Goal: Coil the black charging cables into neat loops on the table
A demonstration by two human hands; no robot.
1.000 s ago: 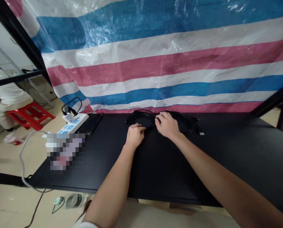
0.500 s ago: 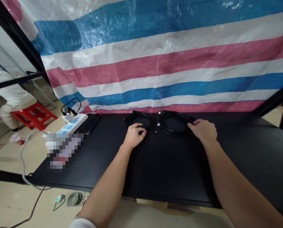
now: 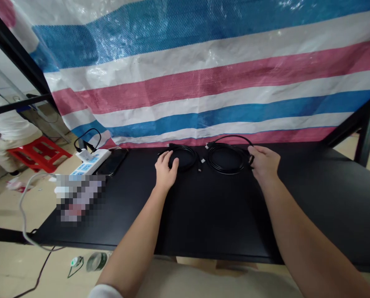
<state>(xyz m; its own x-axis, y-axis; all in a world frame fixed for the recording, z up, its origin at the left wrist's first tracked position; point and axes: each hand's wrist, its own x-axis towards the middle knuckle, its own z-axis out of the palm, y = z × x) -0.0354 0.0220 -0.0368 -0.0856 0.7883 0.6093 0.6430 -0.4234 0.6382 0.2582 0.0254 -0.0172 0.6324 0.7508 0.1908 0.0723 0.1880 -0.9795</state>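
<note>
Two coiled black cables lie side by side at the back of the black table (image 3: 203, 223). My right hand (image 3: 265, 162) pinches a strand of the right coil (image 3: 225, 170) at its right side, and a loop of that cable arches above the coil. My left hand (image 3: 166, 169) is at the left edge of the left coil (image 3: 189, 159), fingers apart, over or touching it; contact is unclear. Small light connectors show between the coils.
A white power strip (image 3: 93, 162) with plugs and a dark phone (image 3: 112, 162) are at the back left, near a pixelated item (image 3: 82, 198). A striped sheet (image 3: 197, 87) hangs behind. Beyond the left side, a person sits on a red stool (image 3: 40, 153).
My right hand has lifted a strand of the right cable into an arch. My left hand has moved left and its fingers have spread. The view has shifted slightly.
</note>
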